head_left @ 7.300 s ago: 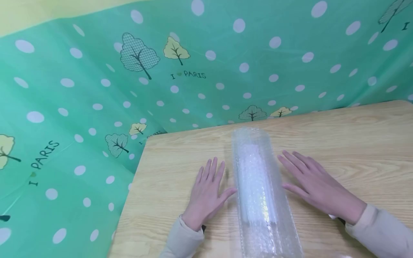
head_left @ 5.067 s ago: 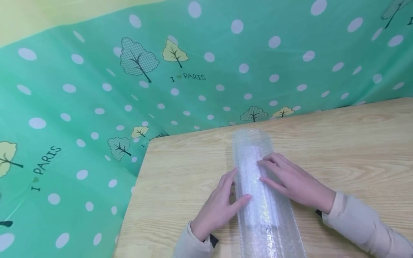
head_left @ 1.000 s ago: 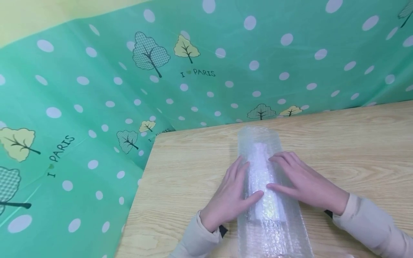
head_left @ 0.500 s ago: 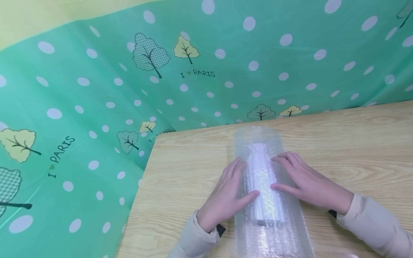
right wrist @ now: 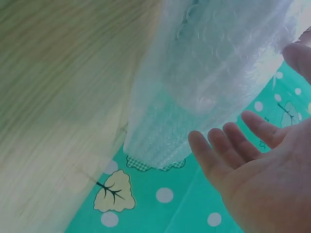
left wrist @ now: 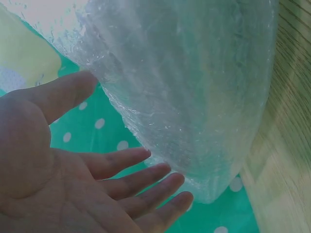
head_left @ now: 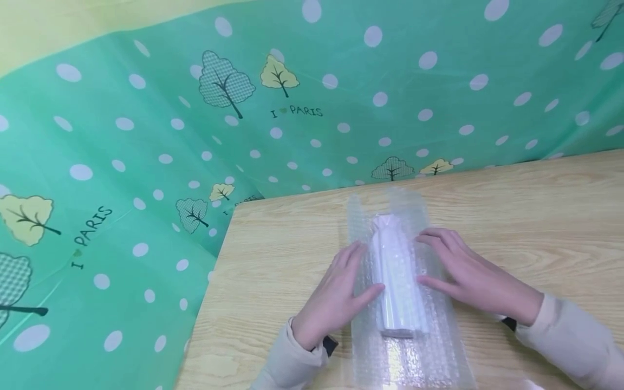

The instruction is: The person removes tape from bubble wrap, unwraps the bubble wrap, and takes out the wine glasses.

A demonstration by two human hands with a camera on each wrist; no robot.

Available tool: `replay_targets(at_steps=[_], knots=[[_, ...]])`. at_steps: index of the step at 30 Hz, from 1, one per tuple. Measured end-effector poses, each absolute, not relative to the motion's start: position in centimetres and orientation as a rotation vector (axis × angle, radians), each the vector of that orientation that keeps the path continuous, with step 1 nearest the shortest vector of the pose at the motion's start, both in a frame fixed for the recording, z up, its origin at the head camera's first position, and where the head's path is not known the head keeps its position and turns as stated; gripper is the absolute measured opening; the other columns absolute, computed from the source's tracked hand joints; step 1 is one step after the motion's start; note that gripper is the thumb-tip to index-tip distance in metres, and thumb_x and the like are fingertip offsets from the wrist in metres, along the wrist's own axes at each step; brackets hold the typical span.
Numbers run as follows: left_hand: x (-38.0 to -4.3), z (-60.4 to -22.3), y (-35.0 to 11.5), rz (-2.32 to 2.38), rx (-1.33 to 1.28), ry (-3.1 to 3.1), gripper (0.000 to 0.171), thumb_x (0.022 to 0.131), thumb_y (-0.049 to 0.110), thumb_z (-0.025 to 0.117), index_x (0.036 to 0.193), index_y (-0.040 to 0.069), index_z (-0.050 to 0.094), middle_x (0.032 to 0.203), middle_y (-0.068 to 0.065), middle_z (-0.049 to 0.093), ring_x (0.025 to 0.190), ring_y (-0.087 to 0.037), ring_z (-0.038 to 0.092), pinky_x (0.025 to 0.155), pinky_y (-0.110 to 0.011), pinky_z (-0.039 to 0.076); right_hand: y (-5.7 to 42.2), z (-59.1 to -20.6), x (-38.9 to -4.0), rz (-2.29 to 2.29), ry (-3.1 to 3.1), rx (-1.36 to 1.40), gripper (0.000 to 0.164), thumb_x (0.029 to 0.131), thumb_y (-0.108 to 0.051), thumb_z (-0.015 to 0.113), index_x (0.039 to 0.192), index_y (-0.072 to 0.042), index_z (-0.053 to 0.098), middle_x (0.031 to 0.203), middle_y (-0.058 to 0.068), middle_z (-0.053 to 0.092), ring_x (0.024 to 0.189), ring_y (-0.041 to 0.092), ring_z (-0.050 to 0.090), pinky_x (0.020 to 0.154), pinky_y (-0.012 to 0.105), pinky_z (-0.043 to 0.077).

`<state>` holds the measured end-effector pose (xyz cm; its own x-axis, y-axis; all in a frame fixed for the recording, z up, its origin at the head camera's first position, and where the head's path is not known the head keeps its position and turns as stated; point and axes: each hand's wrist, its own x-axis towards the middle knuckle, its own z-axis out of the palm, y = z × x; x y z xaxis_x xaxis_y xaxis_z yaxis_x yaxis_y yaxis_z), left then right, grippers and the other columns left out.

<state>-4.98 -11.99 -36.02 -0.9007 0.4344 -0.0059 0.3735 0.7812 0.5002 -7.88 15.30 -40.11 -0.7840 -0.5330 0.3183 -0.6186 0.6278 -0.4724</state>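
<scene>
On the table lies a sheet of bubble wrap point(head_left: 363, 346), its two sides spread apart lengthwise. Along its middle rests a long white ribbed object point(head_left: 396, 276), narrow at the far end and wider at the near end, with a glossy clear-film look. My left hand point(head_left: 336, 295) is at the left flap, fingers loosely extended and thumb reaching over toward the white object. At the right flap is my right hand point(head_left: 470, 273), fingers and thumb spread apart. In the left wrist view, the left fingertips point(left wrist: 172, 182) sit right at the wrap's edge; the right wrist view shows the right fingertips point(right wrist: 197, 138) likewise.
The wood-grain table point(head_left: 263, 281) extends to both sides of the wrap. Behind and to its left hangs a green dotted cloth point(head_left: 161, 162) printed with trees. A pale shiny spot point(head_left: 531, 384) shows at the bottom edge, right of the wrap.
My hands first lay beside the closed wrap, then came onto it. Since a second ago they have drawn slightly apart; the wrap's sides have parted and the white object now shows uncovered.
</scene>
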Motion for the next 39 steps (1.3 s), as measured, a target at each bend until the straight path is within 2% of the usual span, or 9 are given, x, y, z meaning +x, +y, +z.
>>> replay_targets(at_steps=[6, 13, 22, 29, 35, 39], knots=[[-5.0, -36.0, -12.0, 0.732, 0.646, 2.851, 0.080, 0.098, 0.054, 0.052, 0.157, 0.009, 0.025, 0.163, -0.011, 0.023, 0.150, -0.029, 0.024, 0.122, -0.049, 0.025, 16.0, -40.0, -7.7, 0.816, -2.674, 0.954, 0.070, 0.090, -0.032, 0.074, 0.144, -0.003, 0.041, 0.142, 0.014, 0.042, 0.125, 0.027, 0.045, 0.094, 0.052, 0.051], [-5.0, -35.8, -12.2, 0.694, 0.601, 2.850, 0.080, 0.096, 0.053, 0.056, 0.157, 0.010, 0.026, 0.163, -0.010, 0.025, 0.150, -0.027, 0.024, 0.122, -0.046, 0.025, 16.4, -40.3, -7.6, 0.763, -2.648, 0.992, 0.070, 0.086, -0.021, 0.076, 0.145, -0.004, 0.042, 0.144, 0.015, 0.041, 0.124, 0.026, 0.044, 0.090, 0.049, 0.053], [-5.0, -35.9, -12.8, 0.716, 0.543, 2.838, 0.081, 0.095, 0.051, 0.060, 0.157, 0.011, 0.027, 0.163, -0.010, 0.025, 0.149, -0.028, 0.026, 0.121, -0.048, 0.026, 17.1, -40.4, -7.7, 0.727, -2.620, 1.004, 0.070, 0.078, -0.008, 0.070, 0.142, -0.001, 0.043, 0.144, 0.017, 0.042, 0.122, 0.025, 0.044, 0.088, 0.045, 0.051], [-5.1, -36.0, -13.1, 0.833, 0.466, 2.787, 0.080, 0.094, 0.043, 0.066, 0.156, 0.010, 0.029, 0.161, -0.009, 0.028, 0.146, -0.026, 0.032, 0.120, -0.046, 0.030, 17.5, -40.4, -7.8, 0.718, -2.631, 0.979, 0.071, 0.076, -0.005, 0.066, 0.142, 0.001, 0.042, 0.144, 0.015, 0.042, 0.119, 0.021, 0.044, 0.084, 0.038, 0.047], [-5.2, -36.2, -13.4, 0.843, 0.466, 2.791, 0.080, 0.092, 0.041, 0.069, 0.155, 0.010, 0.030, 0.160, -0.009, 0.030, 0.145, -0.027, 0.035, 0.119, -0.046, 0.032, 17.6, -40.5, -7.9, 0.732, -2.645, 0.964, 0.074, 0.075, -0.005, 0.068, 0.143, 0.004, 0.041, 0.142, 0.017, 0.043, 0.119, 0.024, 0.044, 0.088, 0.044, 0.048], [-5.2, -36.4, -13.8, 0.842, 0.453, 2.803, 0.079, 0.091, 0.037, 0.071, 0.154, 0.008, 0.032, 0.159, -0.010, 0.031, 0.144, -0.028, 0.036, 0.118, -0.047, 0.033, 17.7, -40.6, -7.9, 0.738, -2.649, 0.948, 0.074, 0.074, -0.005, 0.069, 0.142, 0.004, 0.042, 0.141, 0.017, 0.044, 0.119, 0.024, 0.044, 0.088, 0.043, 0.048]])
